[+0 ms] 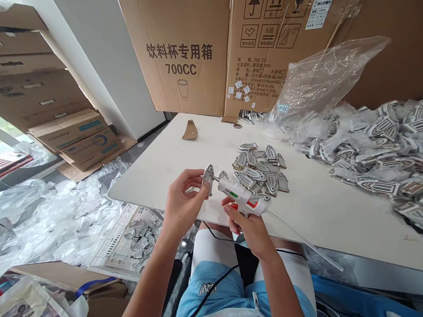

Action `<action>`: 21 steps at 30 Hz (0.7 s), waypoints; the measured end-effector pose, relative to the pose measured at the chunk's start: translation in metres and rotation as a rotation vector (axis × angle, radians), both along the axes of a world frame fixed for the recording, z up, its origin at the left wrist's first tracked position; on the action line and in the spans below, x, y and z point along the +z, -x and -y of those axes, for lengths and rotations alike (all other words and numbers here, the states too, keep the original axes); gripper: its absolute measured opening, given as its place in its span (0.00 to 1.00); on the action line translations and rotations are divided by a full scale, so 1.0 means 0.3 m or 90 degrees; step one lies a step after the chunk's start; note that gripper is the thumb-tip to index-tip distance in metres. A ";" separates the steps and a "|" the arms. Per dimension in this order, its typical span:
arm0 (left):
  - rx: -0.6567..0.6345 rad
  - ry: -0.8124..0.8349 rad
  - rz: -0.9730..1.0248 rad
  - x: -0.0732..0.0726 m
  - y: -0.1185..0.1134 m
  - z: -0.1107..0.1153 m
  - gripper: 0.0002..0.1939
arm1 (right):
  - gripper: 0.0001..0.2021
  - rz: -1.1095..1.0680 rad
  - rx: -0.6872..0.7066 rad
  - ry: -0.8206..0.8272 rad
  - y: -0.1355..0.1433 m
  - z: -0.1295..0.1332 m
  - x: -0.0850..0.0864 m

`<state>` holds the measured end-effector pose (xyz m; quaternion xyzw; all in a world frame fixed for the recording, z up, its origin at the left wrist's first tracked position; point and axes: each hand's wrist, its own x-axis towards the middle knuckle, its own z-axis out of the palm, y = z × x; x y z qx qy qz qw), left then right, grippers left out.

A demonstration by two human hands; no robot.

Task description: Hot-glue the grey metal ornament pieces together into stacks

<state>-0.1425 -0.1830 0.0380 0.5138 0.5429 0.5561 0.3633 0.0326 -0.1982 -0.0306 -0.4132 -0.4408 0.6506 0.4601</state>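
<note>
Near the table's front edge, my left hand [186, 195] pinches a small silver metal piece [208, 179] upright between thumb and fingers. My right hand [245, 224] is wrapped round the handle of a white glue gun [240, 194] with red and green parts. The gun's nozzle points left and meets or nearly meets the metal piece; contact is too small to tell. A long translucent glue stick [307, 242] sticks out of the gun's back, toward the lower right. Behind the gun lies a loose pile of similar silver pieces [260, 169].
Plastic-wrapped metal pieces [392, 143] are heaped at the table's right. Cardboard boxes [192, 35] stand along the back, beside a clear bag [323, 79]. A cardboard scrap [190, 130] lies on the white table [151, 173]. More pieces [142, 238] sit lower left; a black cable crosses my lap.
</note>
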 end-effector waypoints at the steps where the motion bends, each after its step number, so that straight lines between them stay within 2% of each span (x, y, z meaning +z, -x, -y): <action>1: 0.002 -0.002 -0.003 0.000 0.000 0.000 0.14 | 0.19 0.000 0.002 0.002 -0.001 0.000 0.000; 8: 0.021 -0.013 -0.043 0.001 -0.004 0.003 0.13 | 0.21 0.013 0.001 0.006 -0.001 -0.003 0.018; 21: 0.050 -0.018 -0.100 -0.009 0.005 0.000 0.11 | 0.18 -0.003 -0.006 -0.004 0.002 0.000 0.013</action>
